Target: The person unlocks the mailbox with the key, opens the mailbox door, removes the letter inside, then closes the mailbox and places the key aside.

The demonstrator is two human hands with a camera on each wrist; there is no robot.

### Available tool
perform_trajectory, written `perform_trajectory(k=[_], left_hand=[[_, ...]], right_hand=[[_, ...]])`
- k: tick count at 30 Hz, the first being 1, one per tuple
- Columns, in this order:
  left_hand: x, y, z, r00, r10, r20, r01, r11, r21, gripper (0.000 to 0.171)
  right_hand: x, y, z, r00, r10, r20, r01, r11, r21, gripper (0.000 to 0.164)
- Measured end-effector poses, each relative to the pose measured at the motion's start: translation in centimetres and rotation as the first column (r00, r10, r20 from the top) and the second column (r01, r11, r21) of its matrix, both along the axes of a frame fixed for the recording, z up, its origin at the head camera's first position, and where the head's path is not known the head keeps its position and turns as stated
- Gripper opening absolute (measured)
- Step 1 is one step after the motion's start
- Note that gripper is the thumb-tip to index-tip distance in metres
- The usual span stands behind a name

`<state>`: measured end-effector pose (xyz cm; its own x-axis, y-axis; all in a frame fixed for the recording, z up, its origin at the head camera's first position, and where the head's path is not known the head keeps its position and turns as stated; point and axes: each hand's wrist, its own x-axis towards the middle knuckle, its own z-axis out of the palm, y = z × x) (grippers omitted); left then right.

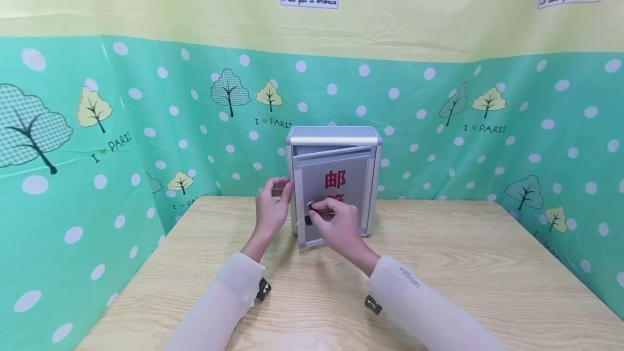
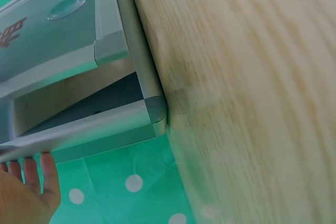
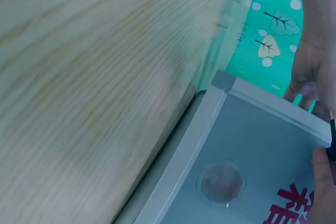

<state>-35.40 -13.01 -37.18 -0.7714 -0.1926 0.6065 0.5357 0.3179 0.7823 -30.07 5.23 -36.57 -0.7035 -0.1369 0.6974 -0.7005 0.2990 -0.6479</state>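
Observation:
A grey metal mailbox (image 1: 335, 132) with red characters stands upright on the table. Its front door (image 1: 317, 177) is ajar along the left side, and the left wrist view shows the gap into the dark interior. My left hand (image 1: 272, 210) touches the box's left side; in the left wrist view its fingers (image 2: 50, 174) lie fairly straight against the edge. At the door's silver lock (image 1: 309, 205), my right hand (image 1: 338, 226) pinches a small black-headed key (image 3: 331, 153) between thumb and fingers. Another small black piece (image 1: 308, 220) hangs below the lock. The fingers partly hide the key.
The wooden table (image 1: 439, 264) extends in front of the box and to both sides. Behind it hangs a green and yellow patterned cloth (image 1: 414, 123), close to the box's back. A clear round disc (image 3: 221, 183) sits low on the door.

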Motion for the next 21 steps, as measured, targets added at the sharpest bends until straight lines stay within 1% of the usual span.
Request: perform_trajectory(k=[7, 12, 17, 21], left_hand=[[0.2, -0.1, 0.0, 1.0, -0.009, 0.01, 0.009, 1.0, 0.001, 0.028], [0.2, -0.1, 0.1, 1.0, -0.016, 0.013, 0.015, 1.0, 0.007, 0.029], [0.2, -0.1, 0.1, 1.0, -0.014, 0.01, 0.013, 1.0, 0.014, 0.028], [0.1, -0.1, 0.1, 1.0, -0.011, 0.009, 0.011, 1.0, 0.018, 0.027]], right_hand=[[0.4, 1.3, 0.0, 0.997, 0.076, -0.029, -0.076, 0.997, 0.02, 0.01], [0.8, 2.1, 0.2, 0.993, 0.108, -0.054, -0.106, 0.993, 0.044, 0.01], [1.1, 2.8, 0.4, 0.989, 0.144, -0.044, -0.141, 0.987, 0.073, 0.011], [1.3, 3.5, 0.4, 0.983, 0.176, -0.044, -0.173, 0.982, 0.071, 0.011]])
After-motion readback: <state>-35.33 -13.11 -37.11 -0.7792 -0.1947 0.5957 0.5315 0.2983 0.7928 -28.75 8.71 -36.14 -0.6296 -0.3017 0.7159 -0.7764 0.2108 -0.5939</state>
